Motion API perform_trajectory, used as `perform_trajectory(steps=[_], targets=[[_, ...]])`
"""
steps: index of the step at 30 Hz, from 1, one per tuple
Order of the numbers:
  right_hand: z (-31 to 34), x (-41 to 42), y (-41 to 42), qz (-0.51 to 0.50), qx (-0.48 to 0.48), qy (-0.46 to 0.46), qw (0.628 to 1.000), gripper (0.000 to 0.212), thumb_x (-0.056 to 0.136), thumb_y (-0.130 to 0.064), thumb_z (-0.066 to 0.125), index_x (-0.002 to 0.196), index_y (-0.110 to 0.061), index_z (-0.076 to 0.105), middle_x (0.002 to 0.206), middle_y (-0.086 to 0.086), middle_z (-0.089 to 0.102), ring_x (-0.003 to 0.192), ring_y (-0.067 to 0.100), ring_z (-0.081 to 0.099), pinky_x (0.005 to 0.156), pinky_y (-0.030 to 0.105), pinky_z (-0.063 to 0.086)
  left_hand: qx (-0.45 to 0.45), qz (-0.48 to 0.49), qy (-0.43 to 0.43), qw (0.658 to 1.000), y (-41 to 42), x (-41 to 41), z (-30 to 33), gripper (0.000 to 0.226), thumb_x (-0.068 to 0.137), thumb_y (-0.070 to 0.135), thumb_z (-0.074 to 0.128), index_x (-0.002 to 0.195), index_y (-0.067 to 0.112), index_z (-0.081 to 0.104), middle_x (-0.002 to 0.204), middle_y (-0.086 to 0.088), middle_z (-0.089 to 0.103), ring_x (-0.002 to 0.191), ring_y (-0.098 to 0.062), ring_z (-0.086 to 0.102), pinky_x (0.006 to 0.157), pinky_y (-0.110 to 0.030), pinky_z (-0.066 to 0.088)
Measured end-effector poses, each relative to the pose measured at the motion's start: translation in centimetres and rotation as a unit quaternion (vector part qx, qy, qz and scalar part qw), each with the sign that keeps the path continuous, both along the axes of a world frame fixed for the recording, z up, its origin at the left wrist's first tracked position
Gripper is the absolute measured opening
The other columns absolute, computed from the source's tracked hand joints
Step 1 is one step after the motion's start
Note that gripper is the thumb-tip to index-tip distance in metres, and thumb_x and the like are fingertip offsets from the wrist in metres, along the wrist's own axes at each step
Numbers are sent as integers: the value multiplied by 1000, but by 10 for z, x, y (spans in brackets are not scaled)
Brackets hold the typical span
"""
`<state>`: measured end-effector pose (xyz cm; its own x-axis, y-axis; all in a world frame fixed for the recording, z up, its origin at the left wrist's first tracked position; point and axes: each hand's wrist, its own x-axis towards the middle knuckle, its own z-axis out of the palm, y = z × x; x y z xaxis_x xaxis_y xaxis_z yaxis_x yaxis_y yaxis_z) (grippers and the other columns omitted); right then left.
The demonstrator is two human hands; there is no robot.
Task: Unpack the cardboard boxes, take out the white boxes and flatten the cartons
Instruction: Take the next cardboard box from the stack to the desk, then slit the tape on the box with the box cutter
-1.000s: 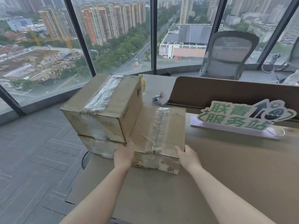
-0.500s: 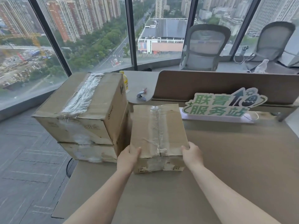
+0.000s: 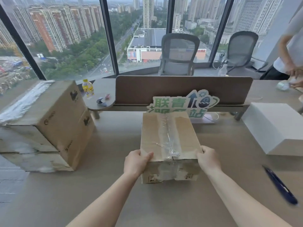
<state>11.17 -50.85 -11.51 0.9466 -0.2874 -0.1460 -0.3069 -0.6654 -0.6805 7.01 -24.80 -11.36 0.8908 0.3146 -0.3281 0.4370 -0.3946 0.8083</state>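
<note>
Desk (image 3: 114, 185), hands (image 3: 136, 162) (image 3: 209, 158) gripping taped carton (image 3: 168, 141), green sign (image 3: 182, 103) behind

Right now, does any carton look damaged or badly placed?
Yes. The stacked cartons at the desk's left edge look scuffed and worn, with wrinkled tape. The held carton's front face is also scuffed.

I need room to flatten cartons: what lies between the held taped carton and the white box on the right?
In the head view, only bare tan desk separates the taped cardboard carton from the white box.

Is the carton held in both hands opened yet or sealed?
Sealed: clear tape runs unbroken along the closed top flaps of the carton.
</note>
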Motion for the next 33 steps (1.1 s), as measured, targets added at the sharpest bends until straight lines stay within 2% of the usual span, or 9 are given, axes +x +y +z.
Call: perform_trajectory(steps=[8,12,16,20,22,24,27,30,33], targets=[[-3,-5,-132,28,5,-3,1000,18,89,-25,53,78,-15,64,71,-5,65,74,26,59,60,30,41,6,25,16,1000,-133,-14,2,28,71,51,70,79,24,74,74,9,74,73,-14,70,68,-41,61],[-6,-17,-167,24,34,-4,999,16,85,-25,56,73,-18,64,66,-4,66,69,21,59,59,31,44,2,36,20,999,-167,-28,-1,28,69,51,69,76,25,74,70,11,72,72,-14,69,69,-44,60],[-15,-31,-182,19,41,-2,999,16,82,-26,61,69,-17,60,60,-2,61,60,19,52,53,31,38,11,44,22,999,-182,-42,-12,20,72,42,73,71,23,72,67,11,71,67,-14,67,70,-44,60],[-20,-35,-186,30,34,-3,999,10,84,-36,63,83,-26,65,77,-9,69,76,20,61,63,33,45,45,40,17,998,-183,-44,-15,21,73,44,71,73,23,70,67,11,70,66,-13,66,68,-41,59],[-20,-37,-188,36,45,-7,998,9,85,-38,66,89,-30,65,82,-13,69,81,17,63,65,31,44,76,31,30,996,-182,-38,-13,25,76,48,67,81,24,67,74,9,70,71,-14,65,69,-39,57],[-18,-38,-190,40,66,-10,997,9,86,-38,68,90,-30,66,83,-16,68,83,13,63,69,30,45,133,19,65,989,-183,-28,-11,35,83,53,58,96,21,59,91,6,68,83,-18,62,74,-36,52],[-24,-35,-204,37,103,1,994,15,94,-37,60,94,-25,68,91,-10,71,90,14,65,77,31,49,160,20,50,986,-193,-12,-14,53,91,56,47,131,22,41,123,-3,58,104,-28,59,82,-39,46],[-47,-20,-241,19,31,57,998,30,97,-32,53,121,-18,63,117,0,68,107,22,62,86,32,47,166,0,14,986,-202,3,-17,72,95,53,46,154,30,12,144,-11,41,123,-34,51,94,-45,45],[-70,-10,-286,9,-73,146,987,49,96,-27,50,143,-17,44,140,6,54,115,29,58,84,31,47,230,-28,25,972,-206,8,-21,69,95,55,41,153,34,10,148,-11,34,122,-37,51,92,-48,47]])
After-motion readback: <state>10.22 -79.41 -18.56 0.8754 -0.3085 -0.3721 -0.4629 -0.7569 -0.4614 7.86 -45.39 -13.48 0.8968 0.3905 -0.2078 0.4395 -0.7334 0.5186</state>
